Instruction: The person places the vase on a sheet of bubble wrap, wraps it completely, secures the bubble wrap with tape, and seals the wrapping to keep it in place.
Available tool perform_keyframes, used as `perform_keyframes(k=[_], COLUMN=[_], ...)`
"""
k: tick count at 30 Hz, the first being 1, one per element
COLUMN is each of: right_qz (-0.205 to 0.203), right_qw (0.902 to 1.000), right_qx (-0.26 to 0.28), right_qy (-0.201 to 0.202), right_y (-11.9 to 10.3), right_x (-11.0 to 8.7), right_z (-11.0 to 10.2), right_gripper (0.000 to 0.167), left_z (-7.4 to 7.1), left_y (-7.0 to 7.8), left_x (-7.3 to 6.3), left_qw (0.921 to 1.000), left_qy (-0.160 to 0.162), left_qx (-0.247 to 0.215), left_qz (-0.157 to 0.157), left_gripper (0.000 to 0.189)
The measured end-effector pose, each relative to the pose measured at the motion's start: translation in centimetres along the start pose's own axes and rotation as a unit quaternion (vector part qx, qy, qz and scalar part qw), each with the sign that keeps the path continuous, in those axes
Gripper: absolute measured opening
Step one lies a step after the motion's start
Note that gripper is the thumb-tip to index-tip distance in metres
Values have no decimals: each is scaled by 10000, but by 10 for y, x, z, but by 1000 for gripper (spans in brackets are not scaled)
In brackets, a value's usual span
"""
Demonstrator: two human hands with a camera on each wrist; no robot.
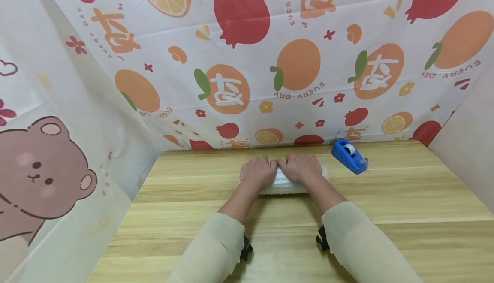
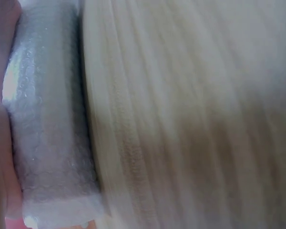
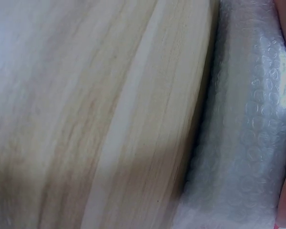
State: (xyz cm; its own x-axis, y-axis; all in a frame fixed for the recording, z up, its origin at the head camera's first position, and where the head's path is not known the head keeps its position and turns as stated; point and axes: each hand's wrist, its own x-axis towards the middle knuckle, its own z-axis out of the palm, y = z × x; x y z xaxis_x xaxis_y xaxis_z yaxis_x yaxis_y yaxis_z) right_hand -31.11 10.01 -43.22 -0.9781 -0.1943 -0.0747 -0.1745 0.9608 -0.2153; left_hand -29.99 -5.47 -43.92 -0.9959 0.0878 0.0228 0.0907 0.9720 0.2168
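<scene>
A bubble wrap roll [image 1: 284, 183] lies crosswise on the wooden table, near its back edge. My left hand [image 1: 258, 173] grips it from above on the left, fingers curled over it. On the right part, my right hand [image 1: 302, 167] holds it the same way, and the two thumbs almost meet in the middle. The left wrist view shows the bubble wrap [image 2: 50, 124] along the left side, with part of a hand at the edge. Clear bubbles cover the roll [image 3: 243, 129] in the right wrist view. Whether anything is wrapped inside cannot be seen.
A blue tape dispenser [image 1: 350, 156] stands to the right of the roll, close to the back edge of the table [image 1: 185, 214]. Behind the table hangs a fruit-print cloth [image 1: 262, 103]. A bear-print cloth [image 1: 42, 167] covers the left side.
</scene>
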Motion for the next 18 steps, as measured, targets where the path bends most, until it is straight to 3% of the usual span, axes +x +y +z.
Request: perform_keyframes(k=[8, 13, 16, 18], right_qz=[77, 123, 119, 108], right_qw=[9999, 9998, 9999, 9999], right_qx=[16, 64, 42, 12], right_qy=[-131, -155, -117, -92], right_y=[-1, -1, 0, 0], right_x=[0, 2, 3, 3], right_z=[-3, -4, -3, -3], right_gripper=[69, 68, 65, 62], left_z=[5, 7, 8, 9], left_y=[0, 1, 2, 2], left_x=[-1, -1, -3, -6], left_qw=[9966, 9940, 9881, 9789], left_qy=[791, 1029, 1338, 1680], left_qx=[123, 219, 514, 812], left_qz=[202, 284, 552, 827], left_gripper=[52, 47, 50, 53])
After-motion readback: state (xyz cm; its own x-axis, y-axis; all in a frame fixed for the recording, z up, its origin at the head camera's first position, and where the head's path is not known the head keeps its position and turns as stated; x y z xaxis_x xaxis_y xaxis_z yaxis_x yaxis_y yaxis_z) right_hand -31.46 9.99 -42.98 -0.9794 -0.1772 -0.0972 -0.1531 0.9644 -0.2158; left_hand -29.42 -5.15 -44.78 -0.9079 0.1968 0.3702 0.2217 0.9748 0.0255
